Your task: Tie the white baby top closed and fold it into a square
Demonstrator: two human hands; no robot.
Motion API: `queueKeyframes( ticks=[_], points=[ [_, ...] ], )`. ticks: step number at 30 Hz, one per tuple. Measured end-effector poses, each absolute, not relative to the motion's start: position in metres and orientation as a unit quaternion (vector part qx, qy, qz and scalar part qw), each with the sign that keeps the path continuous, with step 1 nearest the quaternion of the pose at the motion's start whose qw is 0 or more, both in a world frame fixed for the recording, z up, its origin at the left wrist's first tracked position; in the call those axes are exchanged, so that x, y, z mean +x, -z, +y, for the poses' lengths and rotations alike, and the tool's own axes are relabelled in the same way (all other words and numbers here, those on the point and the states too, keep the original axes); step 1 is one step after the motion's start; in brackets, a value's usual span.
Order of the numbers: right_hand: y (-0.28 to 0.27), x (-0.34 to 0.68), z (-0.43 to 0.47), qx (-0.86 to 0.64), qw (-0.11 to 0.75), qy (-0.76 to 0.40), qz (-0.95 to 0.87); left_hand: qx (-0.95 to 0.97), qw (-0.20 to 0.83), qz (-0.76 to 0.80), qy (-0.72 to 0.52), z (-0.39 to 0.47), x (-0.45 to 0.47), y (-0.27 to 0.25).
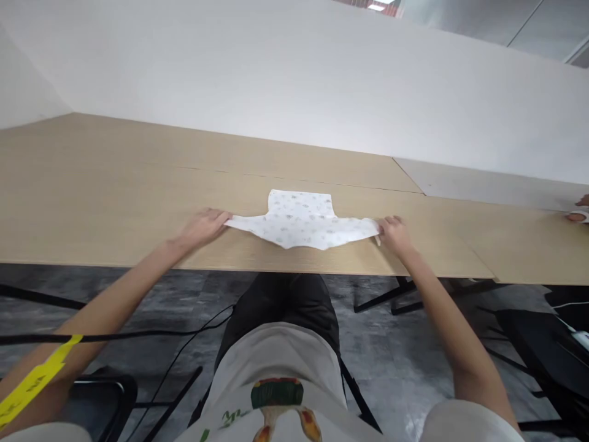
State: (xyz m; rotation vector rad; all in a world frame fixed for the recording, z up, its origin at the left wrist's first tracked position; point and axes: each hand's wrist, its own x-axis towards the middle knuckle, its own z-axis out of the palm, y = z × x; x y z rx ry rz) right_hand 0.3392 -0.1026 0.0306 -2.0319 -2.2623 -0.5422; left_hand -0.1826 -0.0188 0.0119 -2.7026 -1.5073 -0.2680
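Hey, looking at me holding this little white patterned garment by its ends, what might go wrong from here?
Pulling too hard might stretch or skew the white garment, since the left hand and right hand grip its opposite ends.
It also lies close to the near edge of the table, so a tug toward you could drag it over.
The black cable crosses your left forearm in view and might snag.

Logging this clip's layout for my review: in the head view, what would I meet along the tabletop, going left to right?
Left hand → white patterned cloth → right hand → another person's hand at the picture's edge.
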Motion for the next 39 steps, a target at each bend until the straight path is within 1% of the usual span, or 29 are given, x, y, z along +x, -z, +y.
queueKeyframes(
  ticks=[3,7,10,12,14,17,20,22,26,28,31,34,39],
  points=[
    [-0.009,0.344,-0.113,-0.687,0.067,0.161,-0.706,-0.856,-0.050,-0.498,0.130,-0.038,-0.188,0.011],
    [0.006,0.352,-0.120,-0.788,0.159,0.123,-0.583,-0.844,-0.113,-0.491,0.184,-0.051,-0.194,0.013],
    [0.017,0.351,-0.123,-0.826,0.240,0.110,-0.498,-0.838,-0.127,-0.492,0.199,-0.052,-0.198,0.012],
    [0.021,0.347,-0.122,-0.834,0.277,0.101,-0.466,-0.834,-0.120,-0.494,0.216,-0.049,-0.201,0.014],
    [0.022,0.344,-0.120,-0.841,0.290,0.084,-0.450,-0.812,-0.106,-0.516,0.252,-0.044,-0.205,0.018],
    [0.015,0.339,-0.115,-0.839,0.286,0.057,-0.459,-0.750,-0.069,-0.594,0.283,-0.039,-0.206,0.024],
    [-0.001,0.325,-0.109,-0.822,0.293,0.042,-0.486,-0.718,-0.022,-0.652,0.241,-0.037,-0.204,0.028],
    [-0.014,0.303,-0.105,-0.802,0.313,0.040,-0.508,-0.725,-0.011,-0.652,0.223,-0.038,-0.202,0.029],
    [-0.026,0.231,-0.097,-0.718,0.363,-0.010,-0.594,-0.747,-0.035,-0.619,0.240,-0.040,-0.205,0.028],
    [-0.023,0.193,-0.094,-0.684,0.378,-0.045,-0.623,-0.746,-0.045,-0.617,0.247,-0.041,-0.206,0.027],
    [-0.010,0.147,-0.092,-0.666,0.389,-0.063,-0.633,-0.738,-0.071,-0.615,0.269,-0.044,-0.207,0.025],
    [0.004,0.120,-0.093,-0.663,0.396,-0.065,-0.632,-0.732,-0.115,-0.598,0.306,-0.048,-0.205,0.022],
    [0.011,0.106,-0.095,-0.660,0.407,-0.076,-0.626,-0.719,-0.133,-0.588,0.347,-0.049,-0.207,0.023]
  ],
)
